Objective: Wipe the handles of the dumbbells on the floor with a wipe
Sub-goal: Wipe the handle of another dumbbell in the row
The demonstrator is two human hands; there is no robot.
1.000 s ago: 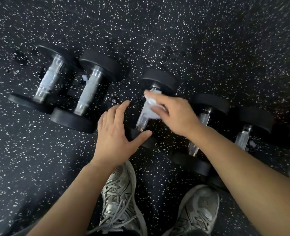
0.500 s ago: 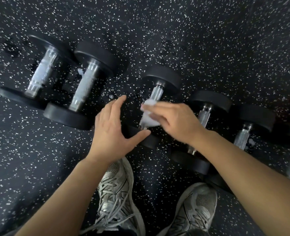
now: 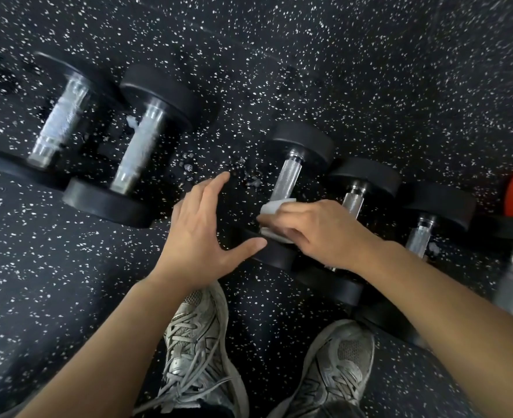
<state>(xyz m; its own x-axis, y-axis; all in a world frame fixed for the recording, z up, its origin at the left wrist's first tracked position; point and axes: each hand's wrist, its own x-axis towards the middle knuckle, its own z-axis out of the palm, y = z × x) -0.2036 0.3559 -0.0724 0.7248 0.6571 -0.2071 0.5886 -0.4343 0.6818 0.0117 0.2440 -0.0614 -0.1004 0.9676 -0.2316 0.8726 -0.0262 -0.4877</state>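
Wipe (image 3: 275, 208) sits pinched in your right hand (image 3: 315, 233) against the near end of the middle dumbbell's handle (image 3: 287, 179), while your left hand (image 3: 202, 233) hovers spread and empty just beside it.

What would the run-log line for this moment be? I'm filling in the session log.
right hand: wipe on third dumbbell handle | left hand: open, bracing its near weight | other dumbbells: untouched

Right hand (image 3: 318, 232) and wipe (image 3: 275, 217) now lower on handle (image 3: 286, 180), near the dumbbell's near end.
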